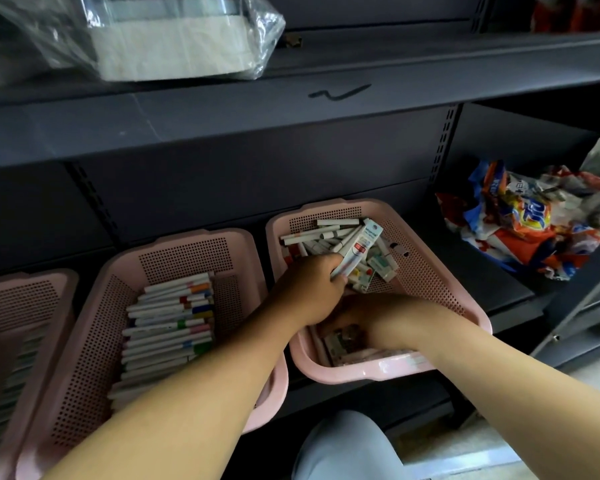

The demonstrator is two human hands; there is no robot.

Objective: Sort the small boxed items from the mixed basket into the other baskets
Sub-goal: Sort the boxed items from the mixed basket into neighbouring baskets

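Three pink baskets line a grey shelf [499, 296] as a person sorts stock: the left basket [32, 292], half out of view, holds dim rows that are hard to read, and the middle basket [201, 237] carries a neat stack [167, 327] of slim boxes laid crosswise, colour-tipped ends toward its right wall. The left hand [309, 292], reaching over that basket's near right corner, is clamped on a small bundle of boxes [355, 247] inside the mixed basket [420, 268]. The bundle's long axis runs from the fist up toward the far right corner, so it will likely need a turn to match the stack. This hand is the nearer one to the middle basket (just one rim away, to its left), and the carry should be a short one leftward. The right hand [371, 320] is sunk in the mixed basket's near edge among loose boxes, fingers hidden, so whether it grips anything cannot be told. Crumpled packets [534, 230] lie at the shelf's right end.
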